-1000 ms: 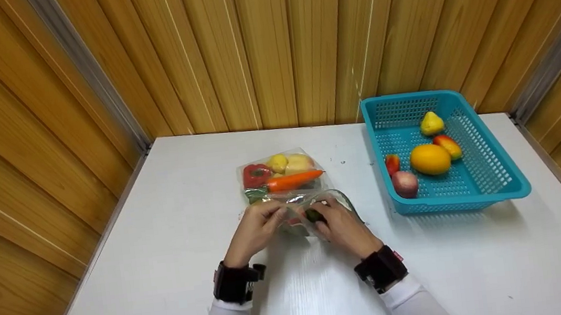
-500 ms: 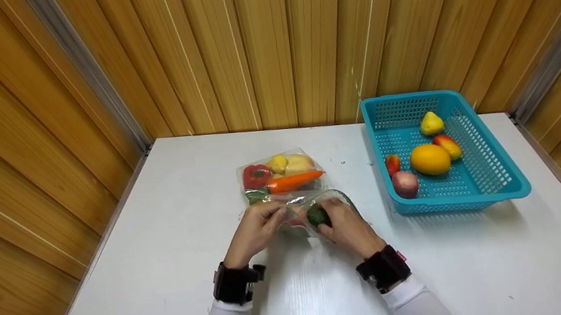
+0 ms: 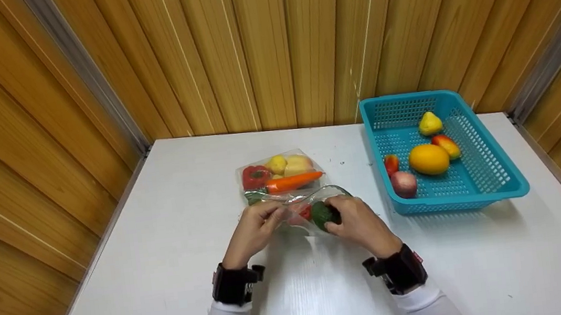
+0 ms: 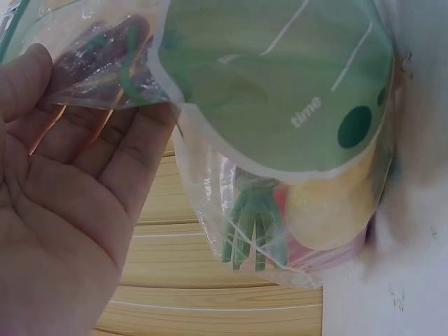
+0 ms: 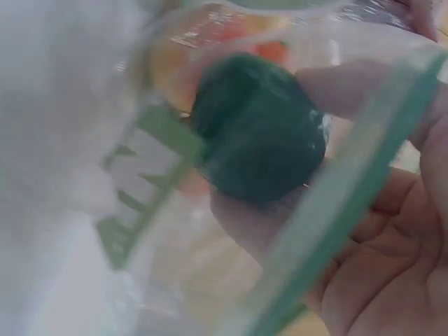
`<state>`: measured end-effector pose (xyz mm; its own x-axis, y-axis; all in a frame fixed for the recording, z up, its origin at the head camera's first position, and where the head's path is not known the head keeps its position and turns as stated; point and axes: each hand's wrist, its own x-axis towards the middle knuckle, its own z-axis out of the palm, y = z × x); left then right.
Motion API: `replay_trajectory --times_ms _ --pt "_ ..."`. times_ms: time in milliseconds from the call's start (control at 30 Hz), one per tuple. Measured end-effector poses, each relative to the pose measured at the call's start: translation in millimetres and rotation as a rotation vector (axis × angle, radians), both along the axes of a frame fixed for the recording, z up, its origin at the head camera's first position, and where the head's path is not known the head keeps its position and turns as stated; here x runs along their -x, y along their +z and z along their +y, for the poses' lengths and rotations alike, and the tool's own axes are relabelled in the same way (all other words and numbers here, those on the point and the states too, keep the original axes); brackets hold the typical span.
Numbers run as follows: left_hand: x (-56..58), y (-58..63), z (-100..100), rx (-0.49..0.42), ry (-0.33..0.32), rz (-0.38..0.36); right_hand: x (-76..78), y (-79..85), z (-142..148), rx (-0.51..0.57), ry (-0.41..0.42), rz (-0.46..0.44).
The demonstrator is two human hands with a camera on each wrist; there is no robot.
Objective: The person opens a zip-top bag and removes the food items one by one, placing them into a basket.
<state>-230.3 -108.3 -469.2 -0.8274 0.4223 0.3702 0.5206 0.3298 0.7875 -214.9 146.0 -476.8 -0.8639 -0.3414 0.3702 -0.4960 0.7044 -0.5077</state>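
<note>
In the head view my left hand [image 3: 257, 229] pinches the edge of a clear zip bag [image 4: 280, 105] between thumb and fingers; green print covers part of the bag. My right hand [image 3: 362, 225] reaches into the bag's mouth and grips a dark green avocado [image 3: 323, 215] with thumb and fingertips. In the right wrist view the bag's green zip edge [image 5: 336, 203] crosses in front of that palm. Something red [image 3: 305, 211] shows through the plastic left of the avocado. The left wrist view has green stalks [image 4: 255, 227] and a pale yellow piece [image 4: 332, 210] behind plastic.
Just beyond my hands lies a filled clear bag with a red bell pepper [image 3: 255, 176], a carrot [image 3: 294, 181] and a lemon [image 3: 277, 164]. At right stands a blue plastic basket [image 3: 519, 188] holding several fruits, among them a yellow pear [image 3: 430, 123]. Wooden panels [image 3: 268, 48] enclose the table.
My right hand has moved a little right, bringing the avocado with it, and the avocado shows more fully. The bag's mouth has flattened slightly. My left hand has stayed in place.
</note>
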Motion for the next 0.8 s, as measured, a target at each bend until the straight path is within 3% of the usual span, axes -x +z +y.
replay_trajectory --times_ms 233,800 --pt "1.4 -0.4 1 -0.007 -0.011 0.007 -11.2 20.1 13 0.037 -0.002 -0.065" --pt "1.1 -1.8 0 -0.008 -0.009 -0.032 -25.9 46.1 45 0.130 0.036 -0.042"
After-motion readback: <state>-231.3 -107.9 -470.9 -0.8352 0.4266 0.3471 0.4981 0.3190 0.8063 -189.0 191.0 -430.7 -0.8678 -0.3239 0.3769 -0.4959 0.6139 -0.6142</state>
